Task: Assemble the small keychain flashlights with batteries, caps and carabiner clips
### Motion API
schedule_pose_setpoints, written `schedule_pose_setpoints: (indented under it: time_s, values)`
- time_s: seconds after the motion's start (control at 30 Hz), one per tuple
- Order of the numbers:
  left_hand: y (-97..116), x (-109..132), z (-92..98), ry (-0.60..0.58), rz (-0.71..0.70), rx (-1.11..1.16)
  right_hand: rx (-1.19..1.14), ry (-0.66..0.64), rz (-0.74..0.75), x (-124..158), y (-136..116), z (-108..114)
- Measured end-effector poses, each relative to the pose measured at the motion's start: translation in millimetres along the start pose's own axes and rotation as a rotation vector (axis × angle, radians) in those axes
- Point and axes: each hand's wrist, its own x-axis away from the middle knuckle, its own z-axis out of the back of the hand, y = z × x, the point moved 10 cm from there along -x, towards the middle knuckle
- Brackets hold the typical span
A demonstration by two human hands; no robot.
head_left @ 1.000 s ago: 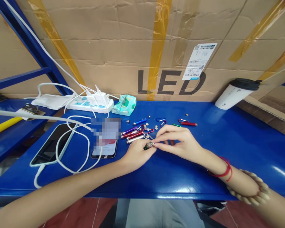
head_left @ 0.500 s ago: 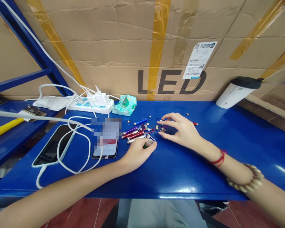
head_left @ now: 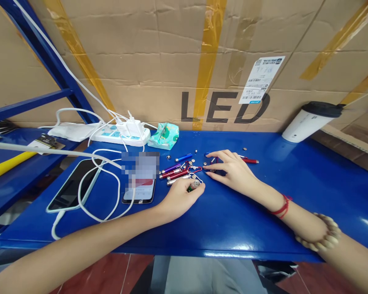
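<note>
My left hand point(head_left: 179, 197) rests on the blue table point(head_left: 221, 216) and pinches a small green keychain flashlight point(head_left: 192, 186) with its open end facing right. My right hand point(head_left: 231, 168) lies further back, fingers stretched over loose button cells point(head_left: 204, 167) and a blue carabiner clip point(head_left: 207, 154). Its fingertips touch the small parts; nothing shows as held. Between the hands lie purple, red and silver flashlights point(head_left: 174, 172). A blue flashlight point(head_left: 184, 157) and a red one point(head_left: 250, 161) lie just behind.
Two phones point(head_left: 70, 185) point(head_left: 139, 192) with white charging cables lie at the left, by a power strip point(head_left: 121, 134) and a tissue pack point(head_left: 167, 135). A white tumbler point(head_left: 313, 120) lies at the back right. A cardboard box point(head_left: 187, 61) walls the back.
My right hand left the green flashlight and reached back to the loose parts, where its fingers now lie flatter. My left hand kept the green flashlight in place.
</note>
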Motion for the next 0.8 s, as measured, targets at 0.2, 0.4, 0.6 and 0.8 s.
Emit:
schedule_pose_setpoints:
  time_s: [0.2,0.4,0.6,0.8]
  values:
    - [0.9,-0.3,0.8,0.003,-0.002,0.031,-0.012,0.008,-0.008,0.2,1.2,2.6]
    - [-0.6,-1.0,1.1,0.01,0.002,0.036,-0.07,0.131,0.011,0.3,-2.9,15.6]
    - [-0.2,-0.2,-0.2,0.006,-0.028,-0.001,-0.378,0.414,0.08,7.9,-36.0,59.9]
    - [0.7,-0.6,-0.8,0.003,-0.063,-0.039,-0.224,0.395,0.223,14.7,-61.6,62.9]
